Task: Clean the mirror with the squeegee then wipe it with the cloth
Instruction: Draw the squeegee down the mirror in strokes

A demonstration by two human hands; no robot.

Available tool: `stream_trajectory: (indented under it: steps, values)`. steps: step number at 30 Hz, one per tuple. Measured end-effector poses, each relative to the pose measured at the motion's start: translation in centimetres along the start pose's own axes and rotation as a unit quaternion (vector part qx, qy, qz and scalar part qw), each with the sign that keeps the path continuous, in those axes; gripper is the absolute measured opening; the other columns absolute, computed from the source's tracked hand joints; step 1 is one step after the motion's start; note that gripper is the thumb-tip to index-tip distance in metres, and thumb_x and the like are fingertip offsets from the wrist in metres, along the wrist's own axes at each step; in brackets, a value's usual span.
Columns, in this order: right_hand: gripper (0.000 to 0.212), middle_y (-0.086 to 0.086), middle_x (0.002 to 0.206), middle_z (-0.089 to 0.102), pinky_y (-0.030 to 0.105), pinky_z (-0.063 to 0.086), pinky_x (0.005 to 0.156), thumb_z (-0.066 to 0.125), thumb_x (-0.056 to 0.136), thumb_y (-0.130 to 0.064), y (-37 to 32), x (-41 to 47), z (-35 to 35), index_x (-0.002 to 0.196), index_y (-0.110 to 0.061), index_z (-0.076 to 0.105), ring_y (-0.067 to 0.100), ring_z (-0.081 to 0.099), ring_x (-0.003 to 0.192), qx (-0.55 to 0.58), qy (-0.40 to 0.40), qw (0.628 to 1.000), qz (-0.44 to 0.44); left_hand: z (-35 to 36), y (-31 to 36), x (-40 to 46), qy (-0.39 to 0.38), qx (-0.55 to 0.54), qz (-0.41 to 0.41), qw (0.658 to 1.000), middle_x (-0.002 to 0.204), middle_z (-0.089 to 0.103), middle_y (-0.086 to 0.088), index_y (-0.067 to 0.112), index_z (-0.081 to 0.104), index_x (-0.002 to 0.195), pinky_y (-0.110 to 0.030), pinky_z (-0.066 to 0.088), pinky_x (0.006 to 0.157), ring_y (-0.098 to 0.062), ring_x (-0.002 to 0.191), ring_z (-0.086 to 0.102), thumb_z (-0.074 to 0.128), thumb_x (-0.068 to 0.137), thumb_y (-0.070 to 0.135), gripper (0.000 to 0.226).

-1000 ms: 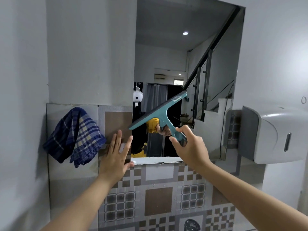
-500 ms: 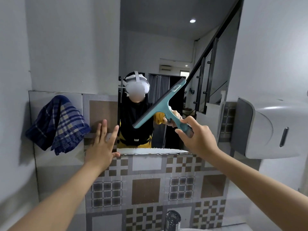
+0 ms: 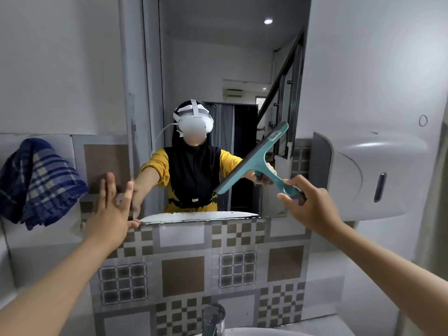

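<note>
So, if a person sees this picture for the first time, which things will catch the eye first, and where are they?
First comes the teal squeegee, held slanted in front of the mirror by the right hand, right of centre. Next is the left hand, fingers straight, flat against the wall at the mirror's lower left corner. The blue checked cloth hangs on the wall at the far left.

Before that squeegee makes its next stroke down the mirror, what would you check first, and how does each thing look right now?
1. Right hand grips the squeegee handle: ok.
2. Blade flat against the mirror: cannot tell; it is tilted diagonally.
3. Left hand off the glass path: ok, its open fingers rest on the tiled wall by the mirror's left edge.
4. Cloth ready for wiping: ok, hanging on the wall at left.
5. Glass wet enough: cannot tell.
</note>
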State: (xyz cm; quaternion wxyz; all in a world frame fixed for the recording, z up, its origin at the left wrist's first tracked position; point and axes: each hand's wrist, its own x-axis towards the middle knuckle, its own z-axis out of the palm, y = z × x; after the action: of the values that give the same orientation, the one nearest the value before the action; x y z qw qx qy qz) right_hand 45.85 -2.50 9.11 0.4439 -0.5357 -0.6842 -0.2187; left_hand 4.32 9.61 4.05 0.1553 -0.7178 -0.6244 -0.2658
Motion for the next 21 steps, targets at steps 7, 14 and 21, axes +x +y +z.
stream_trajectory:
  steps: [7,14,21]
  values:
    - [0.032,-0.015,0.069,0.055,0.026,0.044,0.039,0.076,0.08,-0.025,5.5,-4.4,-3.0,0.104,-0.012,0.059,0.018,0.044,0.039,0.032,0.022,0.997,0.068,0.6,5.3,0.5,0.005,-0.008,0.037,0.999,0.14,-0.049,-0.01,0.022,-0.021,0.142,-0.055,0.017,0.113,-0.03,0.135,-0.034,0.072,0.075,0.034,0.116]
    - [0.024,-0.012,0.066,0.053,0.01,0.031,0.038,0.072,0.084,-0.021,3.6,-5.8,-0.4,0.097,-0.013,0.053,0.006,0.045,0.04,0.164,0.058,0.965,0.196,0.9,6.6,0.2,0.004,-0.011,0.034,0.999,0.136,-0.053,-0.01,0.022,-0.022,0.142,-0.055,0.017,0.113,-0.031,0.134,-0.036,0.069,0.079,0.033,0.112]
    - [0.022,0.013,0.07,0.058,0.022,0.037,0.036,0.067,0.088,-0.03,-1.4,-5.0,2.1,0.099,-0.02,0.051,0.014,0.044,0.042,0.285,0.124,0.894,0.323,1.7,5.6,0.3,0.037,-0.056,0.077,0.995,0.149,-0.035,-0.015,0.021,-0.001,0.149,-0.061,0.03,0.103,-0.035,0.139,-0.024,0.079,0.068,0.027,0.114]
